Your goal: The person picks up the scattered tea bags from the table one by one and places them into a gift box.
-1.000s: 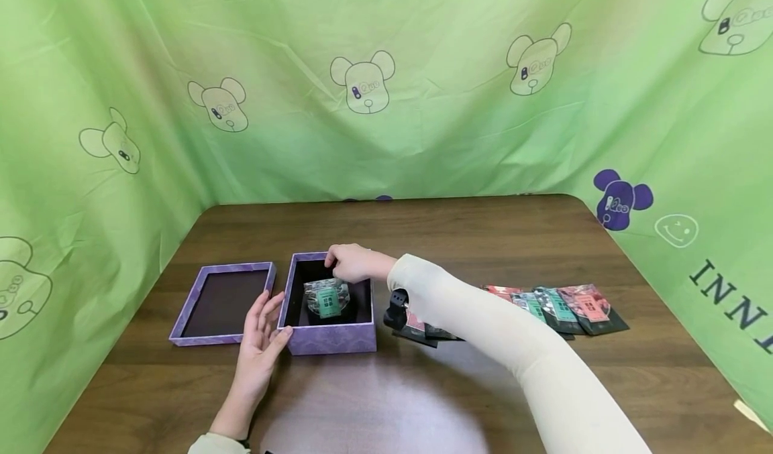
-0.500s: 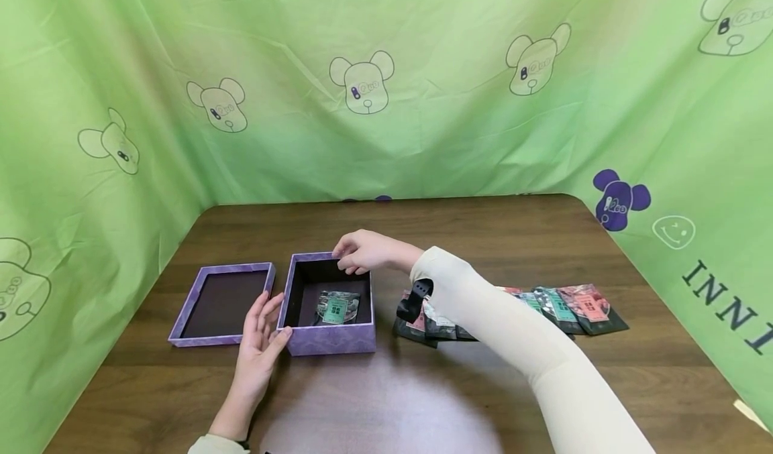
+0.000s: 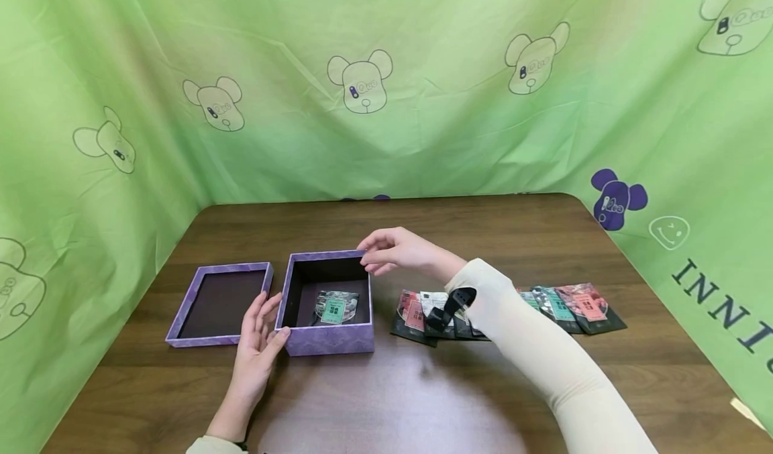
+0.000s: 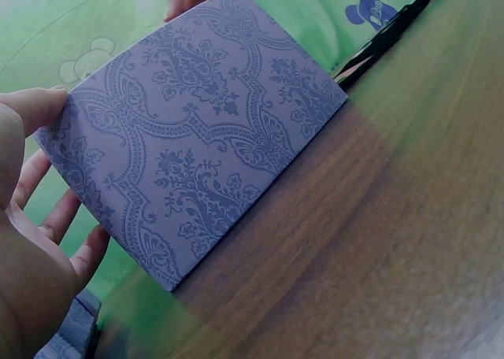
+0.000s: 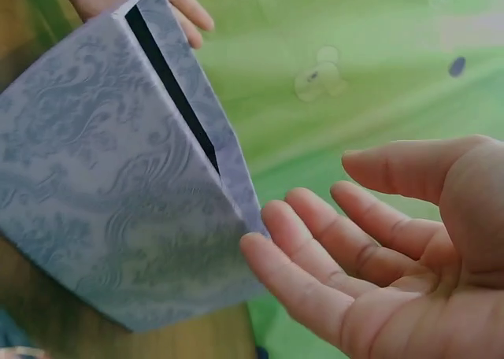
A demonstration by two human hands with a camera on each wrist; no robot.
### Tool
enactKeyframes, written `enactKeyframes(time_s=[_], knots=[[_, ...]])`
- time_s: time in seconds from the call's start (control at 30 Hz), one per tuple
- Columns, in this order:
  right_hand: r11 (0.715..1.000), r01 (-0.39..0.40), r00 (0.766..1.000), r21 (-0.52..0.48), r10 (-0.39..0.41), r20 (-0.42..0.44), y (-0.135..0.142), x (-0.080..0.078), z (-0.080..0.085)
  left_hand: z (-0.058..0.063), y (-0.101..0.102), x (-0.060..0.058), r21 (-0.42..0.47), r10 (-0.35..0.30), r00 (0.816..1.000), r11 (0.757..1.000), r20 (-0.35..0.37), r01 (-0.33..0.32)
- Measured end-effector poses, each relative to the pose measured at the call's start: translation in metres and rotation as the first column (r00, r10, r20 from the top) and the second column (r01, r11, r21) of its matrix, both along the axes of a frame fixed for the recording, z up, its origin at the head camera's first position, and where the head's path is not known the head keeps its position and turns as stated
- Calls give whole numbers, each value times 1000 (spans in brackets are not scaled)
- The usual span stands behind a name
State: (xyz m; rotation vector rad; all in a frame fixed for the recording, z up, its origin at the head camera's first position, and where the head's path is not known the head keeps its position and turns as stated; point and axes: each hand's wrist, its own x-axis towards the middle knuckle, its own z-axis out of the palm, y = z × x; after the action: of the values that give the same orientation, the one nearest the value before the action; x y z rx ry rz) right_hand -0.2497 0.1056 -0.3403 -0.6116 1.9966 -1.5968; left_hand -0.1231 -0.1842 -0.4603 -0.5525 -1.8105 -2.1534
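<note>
A purple patterned box [image 3: 330, 340] stands uncovered on the table, its inside dark. On its floor, near the front right, lies a dark sachet with a green label [image 3: 335, 308]. My left hand [image 3: 258, 340] rests at the box's front left corner, thumb on the front edge and loose fingers along the left side. Over the back right corner is my right hand [image 3: 401, 251], fingers relaxed with nothing between them. In the right wrist view its palm [image 5: 394, 296] shows bare, fingertips close to the rim; contact is unclear there.
The shallow purple lid [image 3: 178, 316] lies inside up to the left of the box. Several sachets with red and green labels [image 3: 588, 306] overlap in a row at the right, partly covered by my right sleeve [image 3: 531, 347]. A green printed cloth [image 3: 423, 152] hangs behind the table.
My right hand has risen out of the box and moved right to its back right corner. The green-labelled sachet has gone down onto the box floor and was let go. My left hand stays put.
</note>
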Motion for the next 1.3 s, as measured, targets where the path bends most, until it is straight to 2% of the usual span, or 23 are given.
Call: enactKeyframes(time_s=[0.2, 0.37, 0.6, 0.83, 1.07, 1.3], knots=[[999, 25, 1000, -30, -25, -7, 32, 5, -12, 2, -1, -1, -12, -2, 1000, 1000, -16, 2], [995, 80, 997, -52, -79, 24, 63, 8, -22, 2, -1, -1, -20, 3, 1000, 1000, -9, -3], [980, 196, 979, -31, -194, 70, 115, 12, -30, 1, -1, -2, -27, -2, 1000, 1000, -2, 2], [962, 272, 961, -20, -270, 53, 171, 19, -34, 0, -1, -3, -32, 5, 1000, 999, 8, -5], [947, 277, 960, -163, -267, 84, 224, 31, -40, -1, 0, -2, -31, 1, 1000, 1000, 13, -1], [915, 360, 932, -180, -346, 106, 265, 42, -43, 1, 1, -1, -26, -1, 1000, 1000, 4, 1]])
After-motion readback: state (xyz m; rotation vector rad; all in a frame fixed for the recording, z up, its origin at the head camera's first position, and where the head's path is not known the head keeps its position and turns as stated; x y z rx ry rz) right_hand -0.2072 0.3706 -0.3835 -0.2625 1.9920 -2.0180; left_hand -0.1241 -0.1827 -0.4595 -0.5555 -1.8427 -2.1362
